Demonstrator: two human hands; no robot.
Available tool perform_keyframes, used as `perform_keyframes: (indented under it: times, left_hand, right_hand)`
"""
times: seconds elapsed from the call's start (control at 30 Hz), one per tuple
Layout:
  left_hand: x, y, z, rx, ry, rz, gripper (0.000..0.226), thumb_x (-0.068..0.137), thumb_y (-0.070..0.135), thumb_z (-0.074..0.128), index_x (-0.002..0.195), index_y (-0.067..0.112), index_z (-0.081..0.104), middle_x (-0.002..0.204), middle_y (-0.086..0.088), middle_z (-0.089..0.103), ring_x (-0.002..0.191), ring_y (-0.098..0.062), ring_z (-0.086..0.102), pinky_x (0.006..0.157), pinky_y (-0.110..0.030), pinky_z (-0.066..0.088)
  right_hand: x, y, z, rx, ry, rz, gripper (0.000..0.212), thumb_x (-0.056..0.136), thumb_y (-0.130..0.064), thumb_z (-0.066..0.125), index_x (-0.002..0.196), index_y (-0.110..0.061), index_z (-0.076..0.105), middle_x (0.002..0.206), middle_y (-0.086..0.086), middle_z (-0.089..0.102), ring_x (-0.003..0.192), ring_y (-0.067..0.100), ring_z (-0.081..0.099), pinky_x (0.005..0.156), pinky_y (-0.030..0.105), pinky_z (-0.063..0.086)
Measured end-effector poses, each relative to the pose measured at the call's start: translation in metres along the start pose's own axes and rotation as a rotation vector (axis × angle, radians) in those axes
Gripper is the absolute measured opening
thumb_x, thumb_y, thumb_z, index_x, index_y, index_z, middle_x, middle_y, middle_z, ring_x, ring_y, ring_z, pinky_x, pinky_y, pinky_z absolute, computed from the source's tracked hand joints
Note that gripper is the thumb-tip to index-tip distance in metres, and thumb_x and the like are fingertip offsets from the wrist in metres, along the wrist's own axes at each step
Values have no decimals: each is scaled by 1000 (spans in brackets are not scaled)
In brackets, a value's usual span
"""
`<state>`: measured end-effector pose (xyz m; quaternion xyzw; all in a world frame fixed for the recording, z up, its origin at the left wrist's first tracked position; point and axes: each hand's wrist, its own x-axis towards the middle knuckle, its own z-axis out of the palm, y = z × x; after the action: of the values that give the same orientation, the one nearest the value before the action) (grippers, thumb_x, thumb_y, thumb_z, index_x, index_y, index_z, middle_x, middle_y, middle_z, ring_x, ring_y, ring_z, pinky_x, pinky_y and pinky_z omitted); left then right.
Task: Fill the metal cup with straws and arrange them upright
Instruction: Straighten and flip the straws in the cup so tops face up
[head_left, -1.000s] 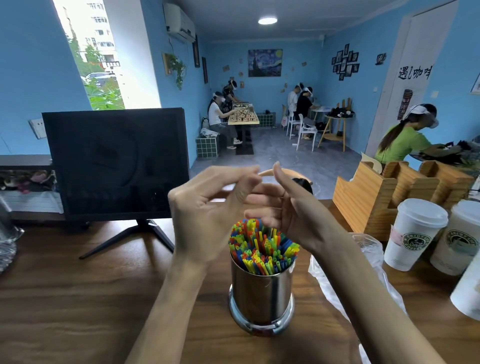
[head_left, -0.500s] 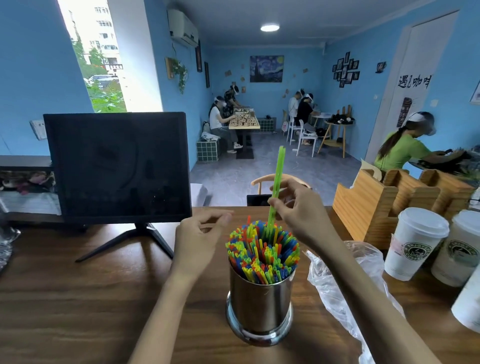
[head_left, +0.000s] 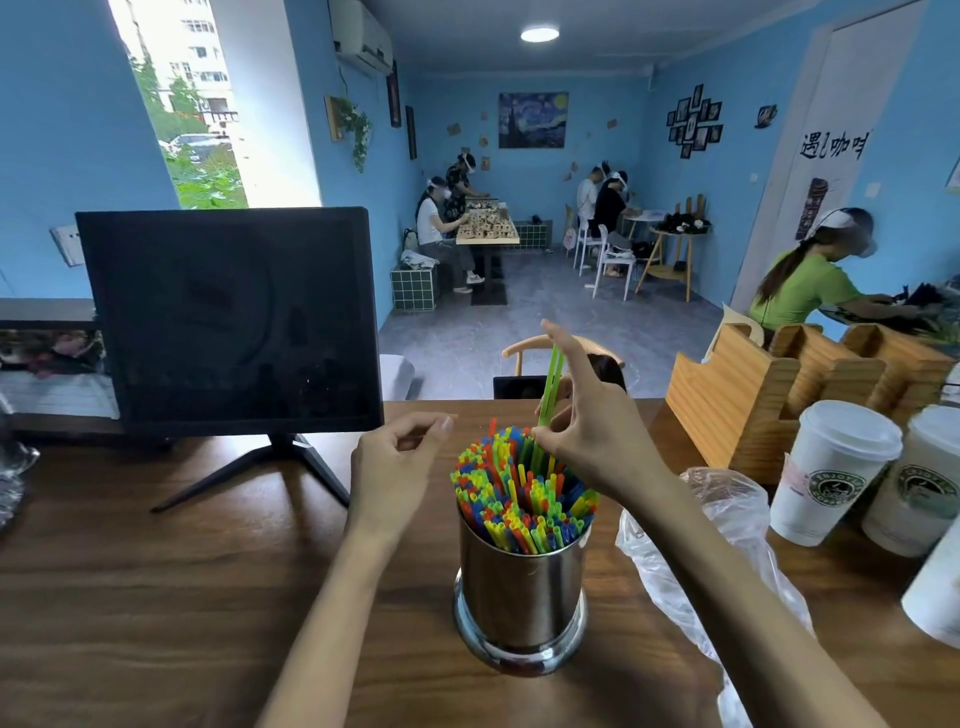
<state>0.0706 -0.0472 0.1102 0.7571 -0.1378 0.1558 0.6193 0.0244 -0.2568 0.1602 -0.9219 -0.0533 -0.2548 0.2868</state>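
A shiny metal cup (head_left: 522, 597) stands on the wooden table (head_left: 156, 597) near its front, packed with several coloured straws (head_left: 519, 499) standing upright. My right hand (head_left: 587, 421) hovers over the back of the bundle and pinches green straws (head_left: 550, 384) that stick up well above the others, their lower ends among the bundle. My left hand (head_left: 400, 462) hangs just left of the cup's top with fingers loosely curled and nothing in it.
A dark monitor (head_left: 228, 322) on a stand fills the left back of the table. A crumpled clear plastic bag (head_left: 727, 525) lies right of the cup. White lidded paper cups (head_left: 831, 473) and a wooden holder (head_left: 753, 395) stand at the right.
My hands have parted from above the cup. My right hand took green straws and lowered them into the bundle. My left hand drew back to the left.
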Motion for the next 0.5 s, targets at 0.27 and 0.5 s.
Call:
perform_keyframes:
  times: [0.27,0.5]
  left_hand:
    - [0,-4,0,26,-36,-14,12,95,32,69,99,27,79,90,17,76,90,3,67,81,-24,55]
    - [3,-2,6,41,-210,-164,10,96,35,66,98,33,76,92,16,75,94,-8,71,75,-31,62]
  right_hand:
    - [-9,3,12,-37,144,-6,40,95,-22,70,134,-24,61,111,-4,73,65,-8,53,73,24,58]
    - [-10,5,16,-66,92,3,47,95,-29,69,140,-27,55,104,-6,75,81,8,69,77,35,61]
